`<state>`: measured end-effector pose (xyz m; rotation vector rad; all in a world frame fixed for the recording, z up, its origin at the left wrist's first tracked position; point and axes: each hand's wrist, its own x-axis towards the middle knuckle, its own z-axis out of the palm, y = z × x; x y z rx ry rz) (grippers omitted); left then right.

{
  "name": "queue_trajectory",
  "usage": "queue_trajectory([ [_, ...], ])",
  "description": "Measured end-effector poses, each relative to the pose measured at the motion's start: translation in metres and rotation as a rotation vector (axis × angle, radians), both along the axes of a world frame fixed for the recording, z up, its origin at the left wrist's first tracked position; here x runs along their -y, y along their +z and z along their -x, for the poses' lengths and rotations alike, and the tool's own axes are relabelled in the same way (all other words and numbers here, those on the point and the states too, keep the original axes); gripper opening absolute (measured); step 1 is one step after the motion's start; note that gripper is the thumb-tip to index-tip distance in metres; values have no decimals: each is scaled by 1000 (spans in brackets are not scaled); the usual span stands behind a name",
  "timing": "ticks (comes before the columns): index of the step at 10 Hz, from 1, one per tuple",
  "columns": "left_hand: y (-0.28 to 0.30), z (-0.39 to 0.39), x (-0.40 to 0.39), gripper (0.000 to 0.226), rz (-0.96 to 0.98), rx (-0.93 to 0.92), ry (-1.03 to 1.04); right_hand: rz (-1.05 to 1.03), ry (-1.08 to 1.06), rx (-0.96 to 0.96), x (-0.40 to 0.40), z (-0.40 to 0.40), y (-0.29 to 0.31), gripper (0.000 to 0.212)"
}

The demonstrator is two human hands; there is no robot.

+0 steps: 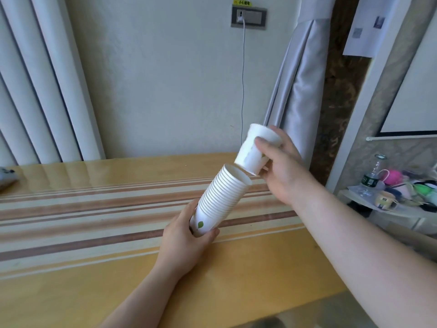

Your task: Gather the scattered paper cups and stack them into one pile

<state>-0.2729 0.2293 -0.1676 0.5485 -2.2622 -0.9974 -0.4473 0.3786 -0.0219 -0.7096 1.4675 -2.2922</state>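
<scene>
The stack of cups (221,197) is white, its lowest cup marked with a small green leaf, and the single cup (254,150) is plain white. The tablecloth (94,221) is mustard yellow with a band of brown, cream and pale green stripes. The curtain (298,86) is pale grey, the wall (153,79) off-white.

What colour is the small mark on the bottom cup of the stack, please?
Green, a leaf-like mark, in the head view.
</scene>
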Motion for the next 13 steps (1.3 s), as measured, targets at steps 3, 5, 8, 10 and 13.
queue_trajectory([
  [3,1,-2,0,63,-48,-7,-4,-245,-5,-181,1,-27,-54,119],
  [5,5,-2,5,58,-175,18,3,-443,160,-217,31,-64,-114,74],
  [8,34,-15,78,67,-267,65,118,-560,125,-405,131,-71,-106,66],
  [10,8,-25,110,52,-67,227,293,-655,143,-444,166,-76,-122,69],
  [13,12,-40,103,62,94,396,241,-946,189,-757,134,-71,-132,79],
])
